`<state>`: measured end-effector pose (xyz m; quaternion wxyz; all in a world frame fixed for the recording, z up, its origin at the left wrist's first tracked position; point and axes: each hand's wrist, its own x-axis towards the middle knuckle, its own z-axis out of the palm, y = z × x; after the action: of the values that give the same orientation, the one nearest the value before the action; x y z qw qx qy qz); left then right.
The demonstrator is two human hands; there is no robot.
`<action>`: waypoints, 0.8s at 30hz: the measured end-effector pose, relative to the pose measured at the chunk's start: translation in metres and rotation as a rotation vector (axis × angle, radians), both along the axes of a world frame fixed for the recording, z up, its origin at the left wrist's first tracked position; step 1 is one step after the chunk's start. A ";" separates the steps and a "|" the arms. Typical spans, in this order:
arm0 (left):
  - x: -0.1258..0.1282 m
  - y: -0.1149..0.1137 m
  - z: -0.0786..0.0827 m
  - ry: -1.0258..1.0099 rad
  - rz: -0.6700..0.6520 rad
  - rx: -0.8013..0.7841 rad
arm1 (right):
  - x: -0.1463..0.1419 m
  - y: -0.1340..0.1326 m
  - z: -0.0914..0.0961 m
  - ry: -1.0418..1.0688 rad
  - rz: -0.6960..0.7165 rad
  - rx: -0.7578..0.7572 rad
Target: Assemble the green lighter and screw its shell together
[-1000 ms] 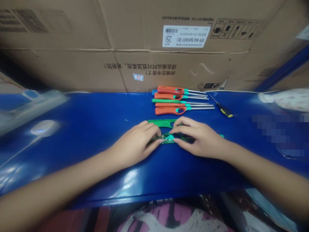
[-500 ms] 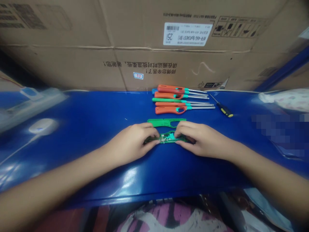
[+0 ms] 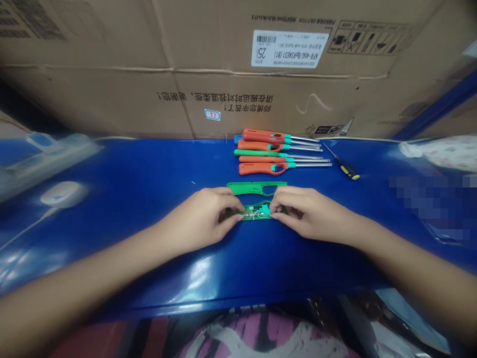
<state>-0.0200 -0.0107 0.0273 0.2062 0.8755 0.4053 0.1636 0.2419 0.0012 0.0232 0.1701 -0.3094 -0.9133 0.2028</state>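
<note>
An opened green lighter half [image 3: 254, 213] lies on the blue tabletop, its small inner parts and a teal trigger piece [image 3: 265, 210] showing. My left hand [image 3: 214, 214] pinches its left end between thumb and fingers. At the right end, my right hand [image 3: 303, 214] has its thumb and fingers closed on the same half, near the teal piece; the fingers cover that end. Just beyond, the matching green lighter cover [image 3: 248, 188] lies apart on the table, with its trigger opening to the right.
Several long-nosed lighters [image 3: 263, 169], mostly orange, lie in a stack before the cardboard box [image 3: 130, 104]. A black-and-yellow screwdriver [image 3: 347, 169] is to their right. A white round device [image 3: 64, 194] with a cable and a power strip [image 3: 48, 154] are at left.
The view has shifted very slightly. My right fingers have closed in a little at the right end of the lighter half; my left hand keeps its hold.
</note>
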 end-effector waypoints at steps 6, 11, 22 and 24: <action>0.000 0.004 -0.002 -0.043 0.025 -0.057 | -0.001 0.000 0.001 -0.007 -0.037 -0.034; -0.002 0.005 -0.003 -0.060 0.024 -0.070 | 0.002 0.001 0.001 -0.015 -0.052 -0.100; -0.006 0.008 -0.002 -0.056 0.040 -0.174 | 0.004 0.003 -0.001 -0.118 0.026 0.027; -0.005 0.008 -0.002 -0.041 0.036 -0.158 | 0.004 0.003 -0.001 -0.126 0.040 0.029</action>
<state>-0.0253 -0.0022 0.0256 0.2800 0.8455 0.4283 0.1525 0.2462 0.0037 0.0218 0.1126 -0.3010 -0.9310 0.1729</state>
